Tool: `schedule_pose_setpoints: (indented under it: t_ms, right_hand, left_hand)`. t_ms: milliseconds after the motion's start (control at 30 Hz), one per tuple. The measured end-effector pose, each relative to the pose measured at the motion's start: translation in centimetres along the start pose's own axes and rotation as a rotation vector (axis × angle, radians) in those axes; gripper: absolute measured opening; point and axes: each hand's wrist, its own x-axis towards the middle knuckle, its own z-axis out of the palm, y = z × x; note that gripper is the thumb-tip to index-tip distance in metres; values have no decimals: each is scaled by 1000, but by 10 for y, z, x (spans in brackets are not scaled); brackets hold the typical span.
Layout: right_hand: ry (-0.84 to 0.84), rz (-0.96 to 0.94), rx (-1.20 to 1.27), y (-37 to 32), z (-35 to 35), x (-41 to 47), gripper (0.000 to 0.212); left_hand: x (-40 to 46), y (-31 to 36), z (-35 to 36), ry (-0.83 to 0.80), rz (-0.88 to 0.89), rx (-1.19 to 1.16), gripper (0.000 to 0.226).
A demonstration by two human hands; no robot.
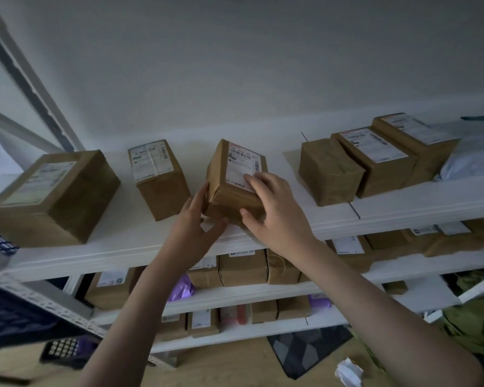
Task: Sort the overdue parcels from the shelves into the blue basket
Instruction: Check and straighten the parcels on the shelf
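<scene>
A brown cardboard parcel [229, 174] with a white label on top stands on the top white shelf [140, 247], tilted toward me. My right hand [274, 210] grips its near right corner, fingers over the label and thumb on the front face. My left hand [199, 219] touches its lower left edge with straight fingers. A dark blue basket [14, 317] shows at the left edge, partly behind a metal rack post.
Other brown parcels sit on the top shelf: a large one [53, 196] at left, a narrow one [160, 177] beside it, three [375, 160] at right with a grey mailer bag [475, 152]. Lower shelves [263, 291] hold several more parcels. A dark mat [308, 350] lies on the floor.
</scene>
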Motion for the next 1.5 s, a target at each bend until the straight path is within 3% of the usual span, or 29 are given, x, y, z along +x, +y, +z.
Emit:
schedule_pose_setpoints:
  t_ms: [267,433,733,967,1200,1500]
  right_hand:
    - [-22,121,246,8,11,-8,74]
    - [-76,216,314,14,15,-9,76]
    - [-175,254,231,20,14,2,62]
    - [-14,125,211,6,-18,1,62]
    - [201,-10,289,-18,-59,-21,57]
    - [170,18,301,-14,-56,-27,57]
  left_hand:
    - [-2,-5,3,14,-56,115,52]
    - [1,-4,5,-10,-71,145,46]
    - [17,4,15,28,-68,116,74]
    - [6,31,15,191,100,104,85]
    - [-13,61,0,370,387,255,71]
    - [-25,65,12,320,247,214,81]
